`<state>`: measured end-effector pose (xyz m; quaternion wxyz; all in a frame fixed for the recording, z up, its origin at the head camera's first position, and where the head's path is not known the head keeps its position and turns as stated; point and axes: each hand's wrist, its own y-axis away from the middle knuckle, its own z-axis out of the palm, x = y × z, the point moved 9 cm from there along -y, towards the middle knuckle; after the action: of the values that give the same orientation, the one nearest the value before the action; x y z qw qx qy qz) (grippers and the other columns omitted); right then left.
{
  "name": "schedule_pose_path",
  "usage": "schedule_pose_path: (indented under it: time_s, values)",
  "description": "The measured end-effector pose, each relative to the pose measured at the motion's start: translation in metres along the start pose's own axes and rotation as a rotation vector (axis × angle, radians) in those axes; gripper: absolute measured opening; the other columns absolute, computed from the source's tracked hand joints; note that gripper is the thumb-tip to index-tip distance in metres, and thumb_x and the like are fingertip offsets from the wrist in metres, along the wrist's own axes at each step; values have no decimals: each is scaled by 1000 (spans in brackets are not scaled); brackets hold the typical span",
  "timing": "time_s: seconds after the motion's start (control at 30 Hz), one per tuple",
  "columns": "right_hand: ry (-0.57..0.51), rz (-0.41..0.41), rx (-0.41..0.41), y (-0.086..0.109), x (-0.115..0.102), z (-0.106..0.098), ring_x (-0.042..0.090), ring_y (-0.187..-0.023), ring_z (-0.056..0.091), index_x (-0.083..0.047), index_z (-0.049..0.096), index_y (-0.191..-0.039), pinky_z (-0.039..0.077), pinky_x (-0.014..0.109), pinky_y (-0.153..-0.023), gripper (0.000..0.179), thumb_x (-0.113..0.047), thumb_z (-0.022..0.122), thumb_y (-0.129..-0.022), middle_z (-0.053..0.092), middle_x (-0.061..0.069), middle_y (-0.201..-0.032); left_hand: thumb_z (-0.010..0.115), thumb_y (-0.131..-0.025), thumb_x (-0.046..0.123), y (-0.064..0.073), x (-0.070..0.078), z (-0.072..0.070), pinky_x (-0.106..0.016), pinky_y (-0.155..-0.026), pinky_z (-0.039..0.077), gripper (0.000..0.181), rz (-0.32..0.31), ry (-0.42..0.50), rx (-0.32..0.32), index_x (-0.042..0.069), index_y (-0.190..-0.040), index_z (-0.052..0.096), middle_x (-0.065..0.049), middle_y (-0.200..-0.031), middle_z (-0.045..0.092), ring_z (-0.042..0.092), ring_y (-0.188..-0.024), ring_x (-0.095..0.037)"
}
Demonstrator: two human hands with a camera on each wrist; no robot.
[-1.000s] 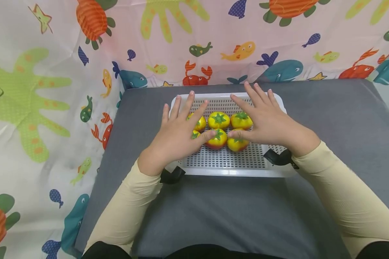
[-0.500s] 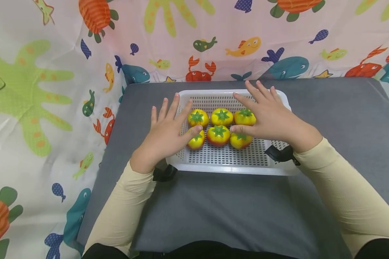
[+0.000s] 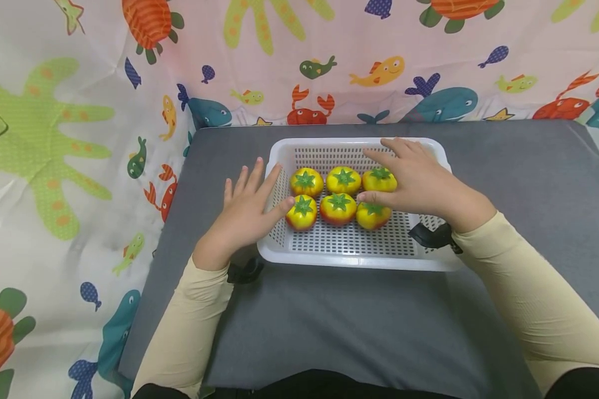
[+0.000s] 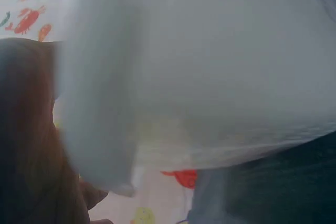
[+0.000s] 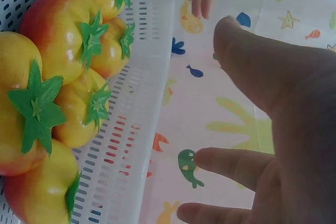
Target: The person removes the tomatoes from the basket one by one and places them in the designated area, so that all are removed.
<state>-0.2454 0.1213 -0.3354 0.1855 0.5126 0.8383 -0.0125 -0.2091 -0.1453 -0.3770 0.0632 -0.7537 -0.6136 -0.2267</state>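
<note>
Several yellow-red fruits (image 3: 338, 209) with green star-shaped leafy tops, looking like persimmons or tomatoes, sit in two rows inside a white perforated plastic basket (image 3: 349, 260). My left hand (image 3: 244, 213) is spread out at the basket's left side, its thumb tip overlapping the nearest left fruit in the head view. Over the right end of the basket reaches my right hand (image 3: 416, 180), thumb and fingers extended and apart, partly covering the two right fruits. Neither hand holds anything. In the left wrist view a pale blurred surface fills most of the picture; the right wrist view shows the fruits (image 5: 60, 35) close up.
The basket stands on a table with a grey cloth (image 3: 339, 321). A curtain (image 3: 279, 72) printed with sea animals hangs behind the table and along its left side. Black straps (image 3: 431, 235) with the cameras sit at the wrists.
My left hand has drawn leftward off the fruits to the basket's left side, uncovering the left fruits. My right hand stays near its place, its fingertips slightly lower. The head view has shifted a little.
</note>
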Motion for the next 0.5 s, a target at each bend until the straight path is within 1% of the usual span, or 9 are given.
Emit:
schedule_pose_path:
  time_s: [0.1, 0.23, 0.37, 0.5]
  values:
    - [-12, 17, -14, 0, 2, 2, 51, -152, 25, -20, 39, -164, 21, 79, -119, 97, -66, 73, -86, 30, 25, -167, 41, -98, 75, -1, -6, 6, -68, -124, -17, 90, 2, 21, -8, 34, -170, 6, -5, -177, -10, -13, -161, -39]
    - [-19, 9, -17, -1, 2, 4, 46, -144, 36, -19, 40, -164, 35, 75, -114, 96, -64, 75, -86, 40, 25, -159, 43, -100, 71, -2, -12, 14, -68, -124, -16, 87, 9, 72, -15, 33, -170, 7, -4, -177, -10, -10, -162, -38]
    - [-31, 0, -16, -3, 2, 6, 43, -134, 44, -17, 44, -162, 45, 68, -109, 93, -62, 76, -87, 47, 24, -151, 44, -101, 69, -3, -17, 22, -68, -125, -15, 86, 8, 106, -17, 33, -170, 7, -4, -177, -9, -4, -162, -41]
    - [-37, 12, -28, -5, 5, 10, 41, -127, 47, -14, 50, -158, 49, 65, -105, 89, -60, 77, -87, 50, 24, -145, 45, -102, 67, -2, -20, 27, -68, -125, -14, 87, 1, 136, -16, 31, -170, 6, -4, -177, -7, -2, -162, -41]
